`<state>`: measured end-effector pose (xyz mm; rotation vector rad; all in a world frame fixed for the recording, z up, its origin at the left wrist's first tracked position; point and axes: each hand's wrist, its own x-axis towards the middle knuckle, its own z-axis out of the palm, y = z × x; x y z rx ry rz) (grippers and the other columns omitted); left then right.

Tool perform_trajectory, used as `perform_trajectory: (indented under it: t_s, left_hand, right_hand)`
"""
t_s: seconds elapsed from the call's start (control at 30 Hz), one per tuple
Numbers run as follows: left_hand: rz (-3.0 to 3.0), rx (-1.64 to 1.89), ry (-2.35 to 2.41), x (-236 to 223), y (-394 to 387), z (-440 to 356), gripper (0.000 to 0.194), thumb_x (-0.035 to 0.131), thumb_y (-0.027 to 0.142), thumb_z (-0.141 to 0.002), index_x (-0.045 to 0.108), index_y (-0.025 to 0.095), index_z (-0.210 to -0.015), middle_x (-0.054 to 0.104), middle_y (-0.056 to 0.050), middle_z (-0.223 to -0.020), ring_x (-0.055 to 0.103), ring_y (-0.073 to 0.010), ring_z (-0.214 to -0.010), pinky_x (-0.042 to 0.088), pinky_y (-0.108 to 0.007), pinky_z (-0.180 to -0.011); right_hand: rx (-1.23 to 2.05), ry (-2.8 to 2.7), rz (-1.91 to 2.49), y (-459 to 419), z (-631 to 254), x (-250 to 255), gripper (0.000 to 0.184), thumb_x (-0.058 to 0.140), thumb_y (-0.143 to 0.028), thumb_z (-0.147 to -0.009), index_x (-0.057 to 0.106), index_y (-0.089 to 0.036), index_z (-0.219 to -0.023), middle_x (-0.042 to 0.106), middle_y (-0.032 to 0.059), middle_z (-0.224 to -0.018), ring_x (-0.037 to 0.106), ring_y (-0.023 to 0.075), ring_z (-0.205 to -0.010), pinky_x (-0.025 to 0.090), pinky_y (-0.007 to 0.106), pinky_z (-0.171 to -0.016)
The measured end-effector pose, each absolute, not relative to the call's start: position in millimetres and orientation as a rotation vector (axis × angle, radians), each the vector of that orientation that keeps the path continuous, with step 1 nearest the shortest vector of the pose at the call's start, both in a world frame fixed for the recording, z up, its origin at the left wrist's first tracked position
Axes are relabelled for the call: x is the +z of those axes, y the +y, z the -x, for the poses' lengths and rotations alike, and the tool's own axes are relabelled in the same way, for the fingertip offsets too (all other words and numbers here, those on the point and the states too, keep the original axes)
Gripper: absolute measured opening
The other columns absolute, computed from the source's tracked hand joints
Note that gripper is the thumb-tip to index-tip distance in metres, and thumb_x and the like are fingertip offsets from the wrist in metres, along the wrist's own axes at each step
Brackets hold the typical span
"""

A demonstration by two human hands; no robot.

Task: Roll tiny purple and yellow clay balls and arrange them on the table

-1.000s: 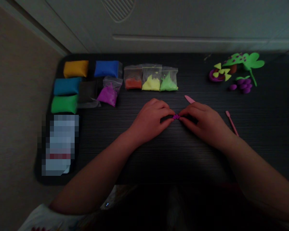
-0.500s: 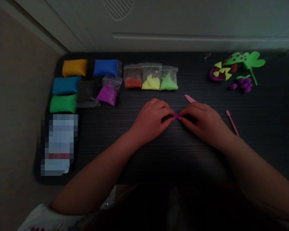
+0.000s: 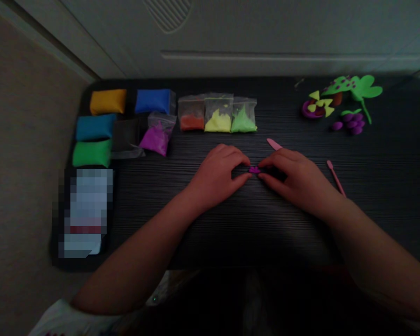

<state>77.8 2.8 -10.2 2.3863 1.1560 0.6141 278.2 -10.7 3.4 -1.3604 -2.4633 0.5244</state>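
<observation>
A small, lumpy piece of purple clay [image 3: 254, 170] lies between my two hands, low over the middle of the dark table. My left hand [image 3: 221, 175] has thumb and forefinger at its left end. Thumb and forefinger of my right hand [image 3: 294, 179] are at the right end, closed lightly around it. A pink clay knife [image 3: 274, 144] lies just behind my right hand, partly covered by it. Right of that hand lies a thin pink modelling tool [image 3: 335, 178], its lower end hidden by my wrist.
Bags of orange [image 3: 192, 122], yellow [image 3: 218, 122] and light green clay [image 3: 244, 122] stand behind my hands. Purple clay in a bag [image 3: 157, 137] and several other packs lie left, above a blurred phone [image 3: 87, 210]. Back right are a clay grape bunch [image 3: 353, 123], a purple bowl [image 3: 305, 110] and a green flower [image 3: 366, 88].
The fingertips of both hands have spread a little apart, and more of the purple clay piece shows between them. The view has shifted slightly.
</observation>
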Motion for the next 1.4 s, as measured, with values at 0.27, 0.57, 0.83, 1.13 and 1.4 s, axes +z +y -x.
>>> perform_trajectory:
  t_s: [0.27,0.57,0.83,1.13,1.4]
  left_hand:
    - [-2.433,0.602,1.162,-14.2,1.0,-81.1,0.014,0.053,0.028,-0.080,0.060,0.017,-0.086,0.061,-0.003,-0.090,0.050,-0.0170,-0.089,0.039,-0.033,-0.082]
    - [-2.430,0.569,1.164,-13.9,0.5,-80.6,0.014,0.051,0.027,-0.081,0.061,0.018,-0.084,0.062,-0.003,-0.090,0.050,-0.0177,-0.089,0.038,-0.034,-0.081]
    - [-2.432,0.588,1.152,-15.6,0.5,-80.1,0.016,0.050,0.028,-0.082,0.062,0.019,-0.085,0.062,-0.003,-0.088,0.051,-0.0171,-0.088,0.038,-0.034,-0.081]
    - [-2.450,0.592,1.144,-15.9,0.9,-79.4,0.016,0.050,0.027,-0.082,0.063,0.019,-0.087,0.063,-0.002,-0.089,0.050,-0.0163,-0.088,0.039,-0.033,-0.082]
    - [-2.452,0.602,1.147,-15.1,0.4,-80.1,0.018,0.050,0.028,-0.082,0.063,0.019,-0.090,0.062,-0.002,-0.089,0.050,-0.0165,-0.088,0.039,-0.033,-0.082]
  right_hand:
    - [0.498,-2.484,1.363,-11.6,-275.7,2.6,0.015,0.050,-0.027,-0.081,0.059,-0.019,-0.090,0.062,0.0055,-0.089,0.056,0.0217,-0.092,0.041,0.036,-0.079]
    - [0.431,-2.519,1.383,-12.4,-274.2,-0.2,0.016,0.050,-0.033,-0.082,0.057,-0.019,-0.080,0.060,0.0047,-0.082,0.056,0.0206,-0.084,0.039,0.034,-0.074]
    - [0.457,-2.512,1.365,-12.4,-274.8,1.0,0.018,0.050,-0.035,-0.082,0.058,-0.019,-0.084,0.061,0.0037,-0.087,0.056,0.0202,-0.090,0.040,0.035,-0.079]
    - [0.524,-2.455,1.363,-9.4,-278.3,1.2,0.021,0.047,-0.025,-0.084,0.058,-0.020,-0.100,0.061,0.0040,-0.097,0.054,0.0191,-0.097,0.041,0.034,-0.084]
    - [0.467,-2.520,1.354,-11.6,-276.3,-2.0,0.018,0.047,-0.029,-0.083,0.059,-0.020,-0.093,0.062,0.0024,-0.092,0.056,0.0190,-0.093,0.040,0.033,-0.080]
